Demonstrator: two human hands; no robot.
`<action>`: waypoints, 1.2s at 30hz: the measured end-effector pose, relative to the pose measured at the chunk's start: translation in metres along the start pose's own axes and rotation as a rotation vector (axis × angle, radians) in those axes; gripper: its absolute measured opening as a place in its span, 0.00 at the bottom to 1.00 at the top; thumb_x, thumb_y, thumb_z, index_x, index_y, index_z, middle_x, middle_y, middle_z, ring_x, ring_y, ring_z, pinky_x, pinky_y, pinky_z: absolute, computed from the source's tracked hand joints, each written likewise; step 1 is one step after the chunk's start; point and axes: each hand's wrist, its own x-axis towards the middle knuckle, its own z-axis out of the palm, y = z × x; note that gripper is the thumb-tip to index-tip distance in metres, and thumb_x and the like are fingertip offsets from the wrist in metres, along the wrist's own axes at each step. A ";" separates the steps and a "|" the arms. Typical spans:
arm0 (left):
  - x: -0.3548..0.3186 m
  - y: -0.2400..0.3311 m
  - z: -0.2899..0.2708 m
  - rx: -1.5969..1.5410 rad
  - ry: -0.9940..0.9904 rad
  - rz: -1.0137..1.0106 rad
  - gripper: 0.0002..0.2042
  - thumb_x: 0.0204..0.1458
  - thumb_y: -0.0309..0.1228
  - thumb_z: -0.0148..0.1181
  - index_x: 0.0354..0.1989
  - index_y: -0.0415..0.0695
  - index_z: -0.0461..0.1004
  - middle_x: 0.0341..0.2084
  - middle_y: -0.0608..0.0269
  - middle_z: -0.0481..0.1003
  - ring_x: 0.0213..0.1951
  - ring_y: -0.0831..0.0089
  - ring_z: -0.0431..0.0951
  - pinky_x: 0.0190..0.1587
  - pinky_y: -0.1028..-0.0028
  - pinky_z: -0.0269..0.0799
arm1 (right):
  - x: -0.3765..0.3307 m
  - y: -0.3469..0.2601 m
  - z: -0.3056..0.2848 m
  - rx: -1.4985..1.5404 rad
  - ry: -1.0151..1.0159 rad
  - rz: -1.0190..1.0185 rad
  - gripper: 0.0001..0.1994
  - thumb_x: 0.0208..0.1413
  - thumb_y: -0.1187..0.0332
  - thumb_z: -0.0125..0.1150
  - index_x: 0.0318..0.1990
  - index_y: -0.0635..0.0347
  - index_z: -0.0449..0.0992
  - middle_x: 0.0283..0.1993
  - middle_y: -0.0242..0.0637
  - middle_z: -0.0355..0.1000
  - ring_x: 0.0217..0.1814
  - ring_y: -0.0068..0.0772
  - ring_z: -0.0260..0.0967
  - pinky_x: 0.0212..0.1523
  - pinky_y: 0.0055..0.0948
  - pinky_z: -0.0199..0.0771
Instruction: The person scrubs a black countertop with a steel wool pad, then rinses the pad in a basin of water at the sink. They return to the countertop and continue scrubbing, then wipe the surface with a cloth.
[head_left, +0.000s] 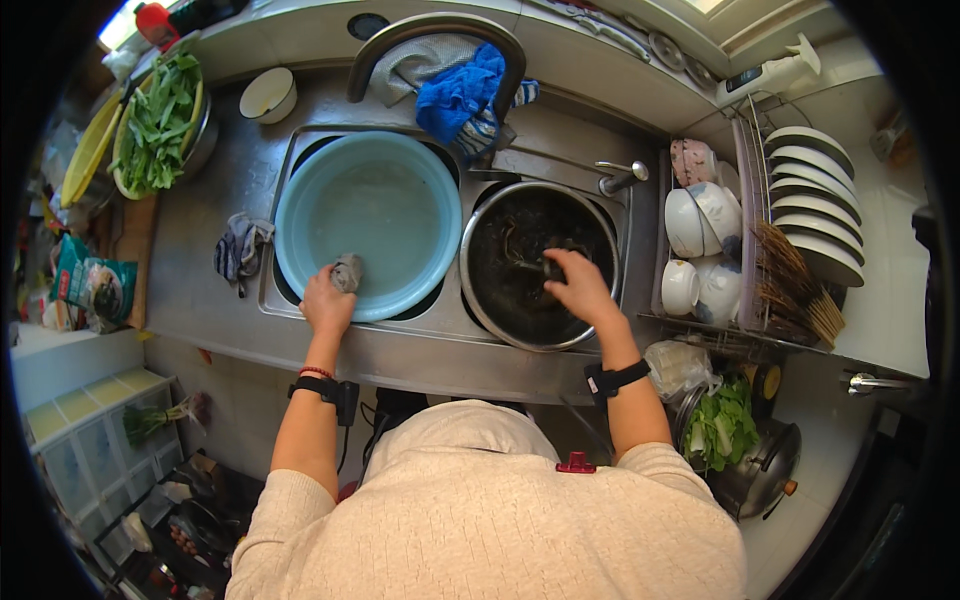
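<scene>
At the near rim of the light-blue basin (290,215), which holds cloudy water, my left hand (327,302) is closed on a bunched grey cloth (346,272). The basin sits over the left sink bowl. To its right, a round steel pot (480,300) holds dark water with dark pieces in it; their kind I cannot make out. My right hand (583,288) reaches over the pot's right side, thumb and fingers pinched at the water, with something small and dark at the fingertips.
A curved faucet (440,22) with a blue cloth (462,95) over it stands behind the basin. Leafy greens (160,125) fill a colander at far left, near a white bowl (268,96). Right of the sink, a dish rack (750,220) holds bowls and plates (815,190).
</scene>
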 end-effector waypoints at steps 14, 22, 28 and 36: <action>-0.002 0.009 -0.012 0.004 -0.040 -0.026 0.29 0.39 0.30 0.63 0.56 0.50 0.72 0.49 0.55 0.75 0.52 0.51 0.74 0.52 0.52 0.70 | 0.026 0.036 0.106 -0.565 -0.536 0.280 0.39 0.58 0.71 0.56 0.75 0.25 0.50 0.81 0.42 0.38 0.81 0.51 0.38 0.70 0.69 0.46; -0.001 0.000 -0.002 -0.023 -0.006 -0.017 0.29 0.38 0.30 0.63 0.56 0.53 0.72 0.48 0.58 0.75 0.52 0.54 0.75 0.50 0.51 0.68 | 0.068 0.026 0.059 -0.232 -0.180 0.381 0.24 0.56 0.58 0.64 0.61 0.48 0.74 0.58 0.44 0.73 0.59 0.52 0.72 0.56 0.44 0.75; 0.000 0.004 -0.007 -0.012 -0.029 -0.021 0.30 0.39 0.30 0.63 0.57 0.53 0.72 0.49 0.58 0.75 0.53 0.55 0.74 0.51 0.51 0.67 | 0.076 0.014 0.091 -0.156 0.019 0.192 0.25 0.56 0.66 0.62 0.62 0.51 0.68 0.54 0.46 0.73 0.55 0.54 0.73 0.50 0.49 0.76; 0.000 0.004 -0.005 -0.002 -0.027 -0.022 0.30 0.39 0.30 0.63 0.57 0.52 0.71 0.51 0.59 0.74 0.54 0.54 0.74 0.51 0.50 0.67 | 0.070 0.006 0.143 -0.552 -0.215 -0.057 0.20 0.59 0.69 0.50 0.60 0.56 0.71 0.57 0.45 0.68 0.56 0.52 0.71 0.49 0.51 0.75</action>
